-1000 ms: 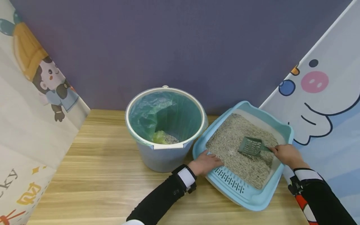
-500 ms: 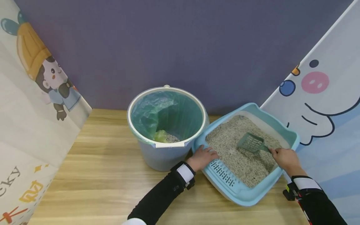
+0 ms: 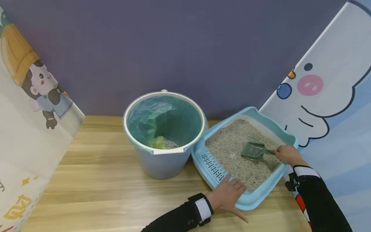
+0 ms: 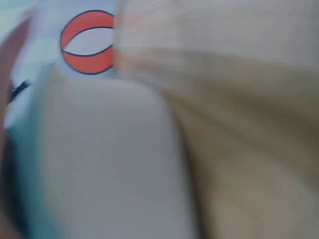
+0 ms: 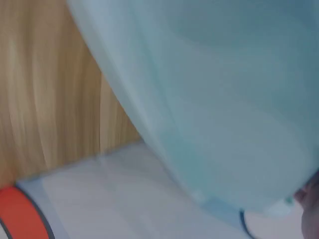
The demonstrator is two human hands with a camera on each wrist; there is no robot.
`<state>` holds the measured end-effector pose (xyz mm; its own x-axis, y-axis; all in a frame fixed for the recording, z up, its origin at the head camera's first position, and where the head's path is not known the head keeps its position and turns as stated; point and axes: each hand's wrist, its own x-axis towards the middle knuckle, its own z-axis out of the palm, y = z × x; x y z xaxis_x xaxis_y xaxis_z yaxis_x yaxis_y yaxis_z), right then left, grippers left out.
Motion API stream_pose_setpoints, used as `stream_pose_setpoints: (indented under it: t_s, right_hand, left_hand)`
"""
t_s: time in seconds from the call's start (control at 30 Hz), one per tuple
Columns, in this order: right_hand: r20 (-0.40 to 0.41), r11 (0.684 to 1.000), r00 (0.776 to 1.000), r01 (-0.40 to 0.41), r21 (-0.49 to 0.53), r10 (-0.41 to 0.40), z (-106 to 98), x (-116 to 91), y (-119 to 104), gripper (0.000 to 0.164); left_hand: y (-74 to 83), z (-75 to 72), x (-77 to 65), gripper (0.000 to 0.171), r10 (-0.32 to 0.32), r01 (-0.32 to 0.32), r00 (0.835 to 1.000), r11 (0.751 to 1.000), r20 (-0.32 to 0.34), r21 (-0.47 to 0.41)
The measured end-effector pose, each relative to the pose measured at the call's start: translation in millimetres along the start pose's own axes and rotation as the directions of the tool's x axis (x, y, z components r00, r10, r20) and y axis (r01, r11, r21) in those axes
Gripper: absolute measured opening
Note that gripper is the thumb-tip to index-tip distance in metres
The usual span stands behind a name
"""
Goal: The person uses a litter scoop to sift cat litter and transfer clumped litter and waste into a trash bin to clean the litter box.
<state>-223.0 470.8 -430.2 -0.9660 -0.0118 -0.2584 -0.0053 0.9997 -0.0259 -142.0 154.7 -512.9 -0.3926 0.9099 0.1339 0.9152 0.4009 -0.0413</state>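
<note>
Nearest the person, the left hand [image 3: 229, 195] is resting at the near corner of the blue tray [image 3: 262, 195], its fingers spreading wide over the rim and its thumb stretching out past the outer edge; it is gripping nothing that shows. The tray is lying at an angle on the wooden table [image 3: 116, 180]. Inside it, a broad bed of gray litter [image 3: 224, 138] is covering the floor, with a pale inner wall showing at the far side. On the litter the green slotted scoop [image 3: 252, 150] is lying, its handle pointing toward the right hand [image 3: 289, 155], which is holding that handle in a narrow grip above the tray's right rim. Farther off, the bin [image 3: 163, 164] is standing upright just beside the tray, a green bag [image 3: 185, 122] lining it. Behind everything the dark wall [image 3: 179, 48] is rising.

The scooping seems to be partway along: some gray grit [image 3: 170, 145] is already lying in the bin, next to a yellow-green bundle [image 3: 158, 142], while plenty of litter is still filling the tray. The scoop is showing no clear lump, and whether clumps are remaining cannot be told.

Compared with half a second ago, the left hand is now sitting at the near corner rather than at the side by the bin. The right hand is keeping its hold, and the scoop is staying in about the same part of the litter.
</note>
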Motion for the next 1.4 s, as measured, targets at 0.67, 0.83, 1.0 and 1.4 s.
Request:
stream_pose_setpoints:
  t_s: [0.67, 0.83, 1.0, 1.4]
  right_hand:
    - [0.080, 0.988, 0.990, -0.123, 0.095, 0.116, 9.4, -1.4, -1.6, 0.065]
    - [0.011, 0.969, 0.983, -0.185, 0.163, 0.186, 15.0, -8.4, -21.3, 0.052]
    - [-0.069, 0.942, 0.961, -0.245, 0.228, 0.267, 21.3, -13.8, -42.4, 0.054]
    - [-0.155, 0.898, 0.920, -0.295, 0.326, 0.359, 25.5, -30.4, -83.7, 0.054]
  left_hand:
    - [-34.1, -4.0, -19.8, 0.073, 0.039, -0.039, 0.999, 0.995, 0.002, -0.088]
    - [-55.5, -12.4, -29.4, 0.073, 0.016, -0.007, 0.998, 0.990, 0.058, -0.143]
    - [-72.9, -22.6, -37.4, 0.078, -0.034, 0.062, 0.988, 0.981, 0.152, -0.185]
    - [-97.6, -53.0, -40.1, 0.078, -0.159, 0.244, 0.897, 0.956, 0.413, -0.163]
